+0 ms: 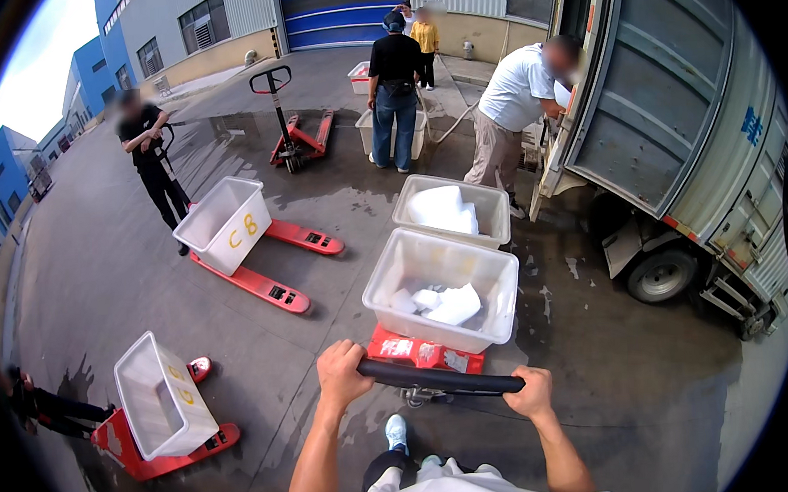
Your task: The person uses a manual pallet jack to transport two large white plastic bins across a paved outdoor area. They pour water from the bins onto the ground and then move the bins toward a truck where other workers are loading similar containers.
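Observation:
My left hand (343, 374) is wrapped round the left end of a black pallet jack handle (441, 378). At the handle's right end my right hand (530, 393) is closed on it as well. Beyond the handle lies the red body of the pallet jack (424, 350). A white plastic tub (380, 282) rests on it, holding several white chunks (455, 305) that look like ice. Directly behind stands a second tub (500, 212) with a larger white block (438, 208) inside. The forks under the tubs are hidden.
An open-backed truck (671, 89) stands at right, a person (511, 97) leaning at its rear. Left are pallet jacks with tubs (223, 224) (157, 410) and people beside them. Another red pallet jack (313, 139) and a person in black (394, 77) are farther off. The ground is wet in places.

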A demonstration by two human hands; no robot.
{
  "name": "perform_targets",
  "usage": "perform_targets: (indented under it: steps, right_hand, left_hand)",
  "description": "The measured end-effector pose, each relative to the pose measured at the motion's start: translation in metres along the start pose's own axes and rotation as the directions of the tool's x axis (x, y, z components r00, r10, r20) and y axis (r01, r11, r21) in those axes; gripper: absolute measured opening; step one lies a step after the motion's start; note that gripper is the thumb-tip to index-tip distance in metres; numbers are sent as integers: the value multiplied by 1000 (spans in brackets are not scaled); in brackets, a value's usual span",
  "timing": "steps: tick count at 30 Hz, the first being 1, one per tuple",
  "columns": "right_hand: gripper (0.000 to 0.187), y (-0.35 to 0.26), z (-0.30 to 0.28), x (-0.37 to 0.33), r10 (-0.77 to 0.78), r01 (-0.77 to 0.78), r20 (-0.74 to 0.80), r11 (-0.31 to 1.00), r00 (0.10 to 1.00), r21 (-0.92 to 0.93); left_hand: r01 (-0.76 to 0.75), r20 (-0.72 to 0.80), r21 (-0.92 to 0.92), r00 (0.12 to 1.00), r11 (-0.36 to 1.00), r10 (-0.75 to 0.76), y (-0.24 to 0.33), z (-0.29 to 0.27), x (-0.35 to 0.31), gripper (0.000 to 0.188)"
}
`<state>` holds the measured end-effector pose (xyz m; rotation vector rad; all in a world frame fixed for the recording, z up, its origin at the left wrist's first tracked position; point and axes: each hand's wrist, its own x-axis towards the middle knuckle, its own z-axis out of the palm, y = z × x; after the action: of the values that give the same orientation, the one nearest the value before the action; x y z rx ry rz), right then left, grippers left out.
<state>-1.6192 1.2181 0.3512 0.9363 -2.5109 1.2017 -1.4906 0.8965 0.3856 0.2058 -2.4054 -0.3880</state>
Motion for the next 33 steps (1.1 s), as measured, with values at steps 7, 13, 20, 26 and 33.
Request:
perform_targets:
  steps: [7,13,20,26,33]
  right_hand:
    - [14,-2,-2,1,3,-3,7,1000,1000,-10]
    - [16,-1,0,0,16,-16,-6,1000,1000,5]
    - [15,-1,0,1,14,-14,-9,1000,1000,7]
    - [15,0,0,1,4,-4,4,1000,1000,0]
    - [14,0,1,1,13,-13,5,1000,1000,-7]
  left_hand:
    - [0,-20,-33,1000,999,-1,-1,4,1,22]
    - [-11,-29,-32,1000,999,10,-3,4,0,22]
    - [-10,-25,-28,1000,1000,9,-2,5,1,22]
    - [0,12,0,1000,1000,0,-2,3,0,21]
    - [8,27,8,1000,1000,-8,-2,2,0,21]
